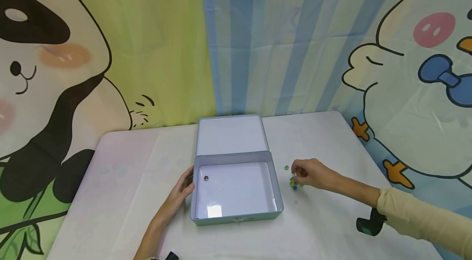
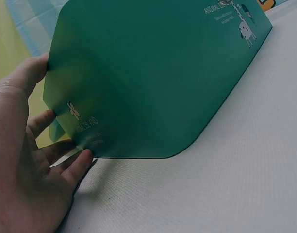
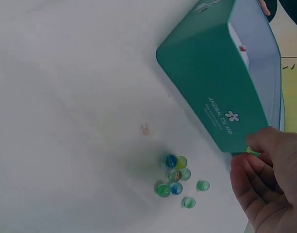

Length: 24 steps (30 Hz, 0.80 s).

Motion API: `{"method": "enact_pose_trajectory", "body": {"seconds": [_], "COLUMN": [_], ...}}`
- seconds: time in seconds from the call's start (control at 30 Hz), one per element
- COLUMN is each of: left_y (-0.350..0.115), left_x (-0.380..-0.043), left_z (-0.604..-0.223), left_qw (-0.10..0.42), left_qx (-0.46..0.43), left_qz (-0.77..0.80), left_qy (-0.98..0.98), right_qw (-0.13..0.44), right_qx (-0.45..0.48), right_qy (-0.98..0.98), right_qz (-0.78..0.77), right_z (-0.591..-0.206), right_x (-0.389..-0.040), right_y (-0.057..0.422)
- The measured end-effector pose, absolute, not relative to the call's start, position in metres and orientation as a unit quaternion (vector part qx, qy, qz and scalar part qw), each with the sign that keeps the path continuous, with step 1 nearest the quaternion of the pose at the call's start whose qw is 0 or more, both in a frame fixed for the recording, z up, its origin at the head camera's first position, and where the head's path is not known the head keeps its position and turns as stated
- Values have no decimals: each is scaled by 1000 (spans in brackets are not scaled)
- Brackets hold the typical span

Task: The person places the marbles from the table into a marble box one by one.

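Observation:
An open green tin box [image 1: 237, 221] with a pale inside stands on the white table, its lid [image 1: 232, 135] folded back. One reddish-brown marble [image 1: 206, 178] lies inside. My left hand [image 1: 177, 196] rests against the box's left side, fingers spread on the green wall [image 2: 139, 87] in the left wrist view. To the right of the box, my right hand [image 1: 313, 174] pinches a small yellow-green marble [image 3: 254, 152] between thumb and fingers, mostly hidden by them. Below it in the head view lie several glass marbles [image 3: 175, 188], blue, green and yellow; another green marble [image 1: 286, 167] lies apart.
The white table [image 1: 129, 186] extends around the box. Behind it hang curtains [image 1: 243, 46] with stripes and cartoon animals. A dark wrist device [image 1: 370, 223] hangs at the right sleeve. A small pale mark [image 3: 145, 129] shows on the table near the marbles.

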<state>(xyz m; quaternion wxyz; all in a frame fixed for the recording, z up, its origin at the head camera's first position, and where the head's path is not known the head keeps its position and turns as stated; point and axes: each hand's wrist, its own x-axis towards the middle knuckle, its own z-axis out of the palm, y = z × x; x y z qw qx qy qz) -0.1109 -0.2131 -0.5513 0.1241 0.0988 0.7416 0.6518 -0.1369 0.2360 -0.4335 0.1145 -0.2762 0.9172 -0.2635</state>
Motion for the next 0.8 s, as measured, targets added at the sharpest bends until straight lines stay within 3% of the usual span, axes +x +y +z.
{"method": "enact_pose_trajectory", "body": {"seconds": [0.8], "left_y": [-215], "left_x": [-114], "left_z": [-555], "left_qw": [127], "left_qx": [109], "left_qz": [645], "left_qy": [745], "right_qw": [152], "right_qx": [-328], "right_qy": [869], "right_qz": [-337], "right_z": [-410], "right_x": [-127], "right_y": [187]}}
